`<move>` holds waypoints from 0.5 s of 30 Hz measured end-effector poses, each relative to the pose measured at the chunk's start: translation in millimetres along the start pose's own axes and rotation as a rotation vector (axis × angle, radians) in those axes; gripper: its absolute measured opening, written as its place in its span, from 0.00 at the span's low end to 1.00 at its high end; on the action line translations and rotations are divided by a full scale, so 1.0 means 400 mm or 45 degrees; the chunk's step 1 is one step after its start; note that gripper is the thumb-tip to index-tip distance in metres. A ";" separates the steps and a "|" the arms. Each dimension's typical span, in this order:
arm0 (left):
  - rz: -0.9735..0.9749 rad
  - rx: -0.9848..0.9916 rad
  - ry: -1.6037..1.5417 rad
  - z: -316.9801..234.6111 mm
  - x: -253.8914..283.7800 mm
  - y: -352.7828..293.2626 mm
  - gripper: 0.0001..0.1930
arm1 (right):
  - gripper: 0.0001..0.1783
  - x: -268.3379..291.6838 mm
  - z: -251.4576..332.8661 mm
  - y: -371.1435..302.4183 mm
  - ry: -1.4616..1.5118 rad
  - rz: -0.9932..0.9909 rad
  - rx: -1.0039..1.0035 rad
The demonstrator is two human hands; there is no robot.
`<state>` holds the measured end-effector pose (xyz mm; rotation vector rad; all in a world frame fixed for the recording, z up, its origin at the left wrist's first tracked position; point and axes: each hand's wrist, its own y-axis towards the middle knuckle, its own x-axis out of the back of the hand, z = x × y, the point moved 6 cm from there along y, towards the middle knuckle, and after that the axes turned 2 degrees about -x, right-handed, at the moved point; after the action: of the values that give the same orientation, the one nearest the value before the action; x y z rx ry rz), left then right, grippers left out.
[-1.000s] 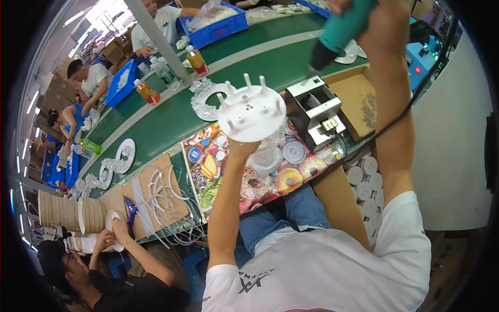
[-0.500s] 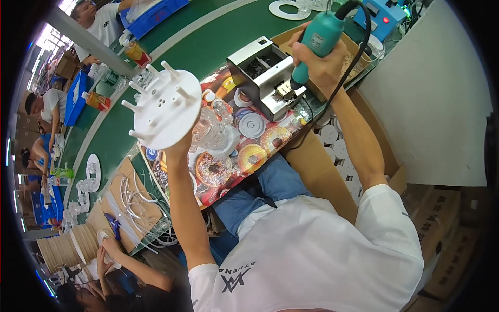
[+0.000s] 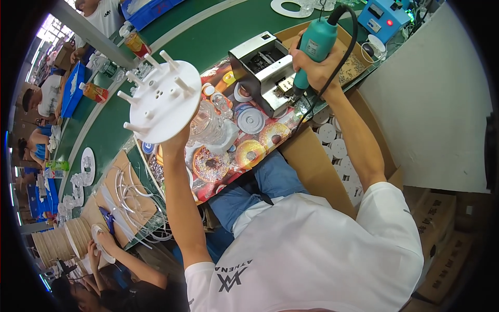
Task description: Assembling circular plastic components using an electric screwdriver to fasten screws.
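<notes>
Two bare hands divide the work: the left hand (image 3: 180, 138) holds a round white plastic disc with projecting pegs (image 3: 165, 106), fingers largely hidden behind it, as the right hand (image 3: 323, 70) wraps its fingers around a teal cylindrical electric screwdriver (image 3: 315, 40), tip beside a black-and-silver metal box (image 3: 275, 71) just left of them. Straight driver, steady disc look wisest. Clear plastic vessels (image 3: 207, 125) crowd right of the left fingers; green tabletop (image 3: 213, 44) stretches beyond, likely swinging room; a black cable (image 3: 355, 32) near the right wrist could snag.
</notes>
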<state>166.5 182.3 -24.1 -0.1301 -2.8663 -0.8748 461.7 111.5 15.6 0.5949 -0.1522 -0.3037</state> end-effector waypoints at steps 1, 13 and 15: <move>-0.006 -0.001 0.001 -0.007 0.000 0.003 0.08 | 0.18 -0.004 0.019 0.003 0.001 0.005 0.003; 0.462 0.168 0.644 0.027 -0.013 -0.010 0.25 | 0.14 -0.158 0.452 0.211 0.484 -0.015 0.087; 0.377 0.193 0.401 0.046 -0.027 -0.020 0.26 | 0.11 -0.194 0.515 0.261 0.441 0.137 0.168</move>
<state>174.3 185.6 -45.5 -0.3544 -2.5213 -0.5629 366.2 110.1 240.0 0.7583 0.1299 -0.0832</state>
